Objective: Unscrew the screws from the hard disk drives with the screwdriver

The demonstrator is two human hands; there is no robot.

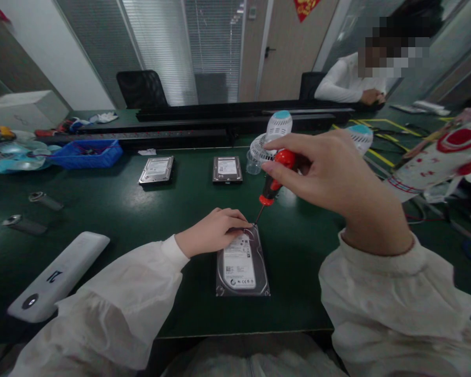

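A hard drive lies label-up on the dark green table in front of me. My left hand rests on its far left corner with fingers curled, pressing it down. My right hand is closed round the red top of a red-and-black screwdriver. The screwdriver tilts down and to the left, its tip touching the drive's far right corner.
Two more hard drives lie farther back. A white flat device lies at the near left, two metal cylinders beyond it, a blue tray at the back left. Small white fans stand behind the screwdriver. Another person sits at the far right.
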